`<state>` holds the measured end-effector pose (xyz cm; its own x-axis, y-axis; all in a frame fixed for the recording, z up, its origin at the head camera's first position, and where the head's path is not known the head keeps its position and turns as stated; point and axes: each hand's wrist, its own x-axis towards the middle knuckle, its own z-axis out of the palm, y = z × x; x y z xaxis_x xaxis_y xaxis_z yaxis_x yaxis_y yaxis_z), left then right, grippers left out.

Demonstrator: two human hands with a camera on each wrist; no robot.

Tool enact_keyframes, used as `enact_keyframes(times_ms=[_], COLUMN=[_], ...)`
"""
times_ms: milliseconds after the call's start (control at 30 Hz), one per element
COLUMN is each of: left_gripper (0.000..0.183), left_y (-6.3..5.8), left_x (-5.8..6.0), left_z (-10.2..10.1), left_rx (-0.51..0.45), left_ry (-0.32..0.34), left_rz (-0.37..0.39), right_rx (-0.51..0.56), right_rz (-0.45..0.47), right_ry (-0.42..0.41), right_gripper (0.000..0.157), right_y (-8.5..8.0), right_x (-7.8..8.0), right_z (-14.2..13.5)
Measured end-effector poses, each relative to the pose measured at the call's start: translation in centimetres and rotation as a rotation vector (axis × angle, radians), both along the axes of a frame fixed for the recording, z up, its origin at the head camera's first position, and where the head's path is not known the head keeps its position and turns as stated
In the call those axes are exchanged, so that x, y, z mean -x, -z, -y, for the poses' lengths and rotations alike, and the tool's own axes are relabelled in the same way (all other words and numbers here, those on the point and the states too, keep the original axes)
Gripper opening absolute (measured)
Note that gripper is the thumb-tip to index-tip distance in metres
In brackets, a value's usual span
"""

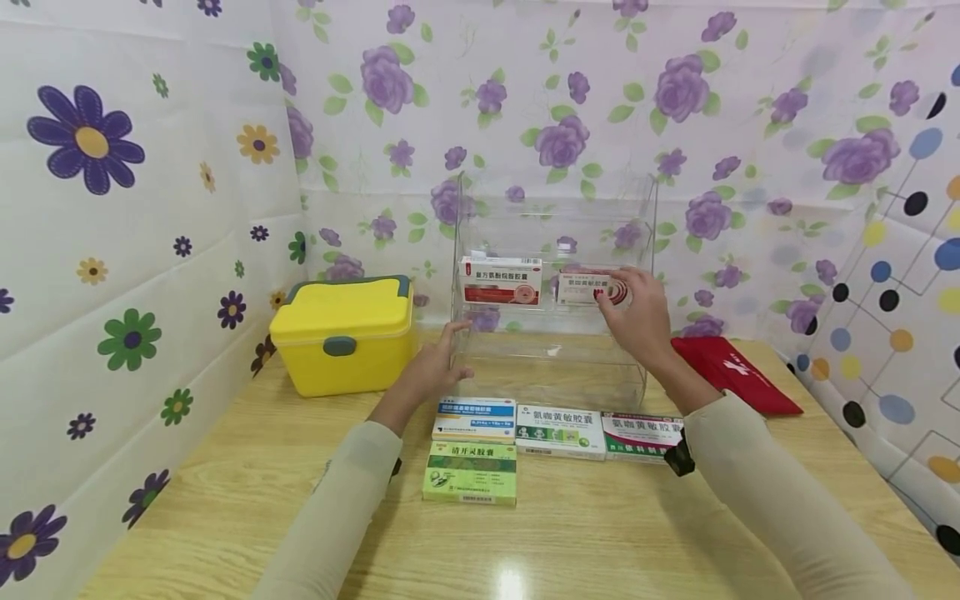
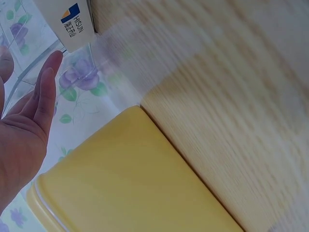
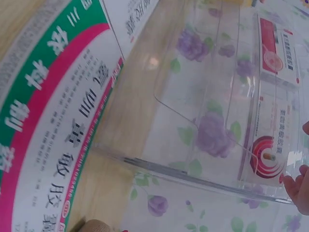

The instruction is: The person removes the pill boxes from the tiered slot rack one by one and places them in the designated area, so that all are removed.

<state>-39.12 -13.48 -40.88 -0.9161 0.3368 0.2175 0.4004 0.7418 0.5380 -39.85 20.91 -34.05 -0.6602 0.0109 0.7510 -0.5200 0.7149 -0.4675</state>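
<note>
A clear acrylic rack [image 1: 555, 346] stands at the back of the table. On one of its tiers sits a red-and-white medicine box [image 1: 501, 283]. To the right of it, a second white medicine box [image 1: 583, 288] with red rings is on the same tier. My right hand [image 1: 641, 317] pinches that second box at its right end, thumb in front and fingers over the top. In the right wrist view the fingertips [image 3: 292, 186] are right at the box's end. My left hand [image 1: 435, 367], fingers extended, rests against the rack's left side.
In front of the rack lie a blue-and-white box [image 1: 474, 419], a green-and-white box [image 1: 561, 432], a magenta-and-green box [image 1: 637, 435] and a light green box [image 1: 470, 472]. A yellow case [image 1: 352, 342] stands left, a red pouch [image 1: 738, 375] right. Patterned cloth [image 1: 480, 100] hangs behind.
</note>
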Motion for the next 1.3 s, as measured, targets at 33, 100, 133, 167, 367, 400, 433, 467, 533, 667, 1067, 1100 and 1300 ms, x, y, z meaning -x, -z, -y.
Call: enact_keyframes(times_ms=[33, 100, 133, 167, 367, 400, 433, 467, 533, 667, 1067, 1100, 1300], left_gripper=[0.084, 0.084, 0.084, 0.084, 0.083, 0.083, 0.084, 0.084, 0.084, 0.085, 0.092, 0.093, 0.095], left_y=[0.0, 0.0, 0.0, 0.0, -0.2, -0.2, -0.2, -0.2, -0.1, 0.1, 0.3, 0.3, 0.2], left_x=[0.0, 0.0, 0.1, 0.1, 0.2, 0.2, 0.2, 0.2, 0.3, 0.4, 0.2, 0.2, 0.5], left_z=[0.0, 0.0, 0.0, 0.0, -0.1, -0.1, -0.2, -0.2, -0.2, -0.2, -0.1, 0.0, 0.2], left_rx=[0.001, 0.001, 0.0, -0.001, 0.004, 0.006, 0.009, 0.014, 0.017, 0.008, 0.045, 0.049, 0.057], left_ry=[0.0, -0.002, -0.003, -0.005, -0.021, -0.021, -0.022, -0.023, -0.024, -0.029, -0.011, -0.009, 0.011], left_rz=[-0.001, 0.002, 0.005, 0.01, 0.038, 0.038, 0.039, 0.039, 0.038, 0.038, -0.002, -0.008, -0.031], right_rx=[-0.003, -0.014, -0.021, -0.031, -0.117, -0.131, -0.146, -0.161, -0.184, -0.198, -0.193, -0.196, -0.215], right_rz=[0.007, 0.026, 0.037, 0.048, 0.117, 0.129, 0.141, 0.149, 0.161, 0.168, 0.256, 0.259, 0.242], right_ry=[0.006, 0.018, 0.019, 0.022, 0.073, 0.083, 0.091, 0.1, 0.113, 0.121, 0.126, 0.128, 0.151], right_gripper=[0.037, 0.037, 0.037, 0.037, 0.041, 0.041, 0.042, 0.043, 0.044, 0.042, 0.042, 0.042, 0.04], right_y=[-0.2, -0.4, -0.5, -0.6, -0.8, -0.8, -0.8, -0.7, -0.7, -0.6, -0.6, -0.6, -0.7], right_x=[0.1, 0.4, 0.5, 0.6, 1.3, 1.4, 1.4, 1.5, 1.6, 1.7, 2.3, 2.3, 2.2], right_z=[-0.1, -0.3, -0.4, -0.5, -0.8, -0.8, -0.8, -0.9, -0.9, -0.8, -0.7, -0.7, -0.6])
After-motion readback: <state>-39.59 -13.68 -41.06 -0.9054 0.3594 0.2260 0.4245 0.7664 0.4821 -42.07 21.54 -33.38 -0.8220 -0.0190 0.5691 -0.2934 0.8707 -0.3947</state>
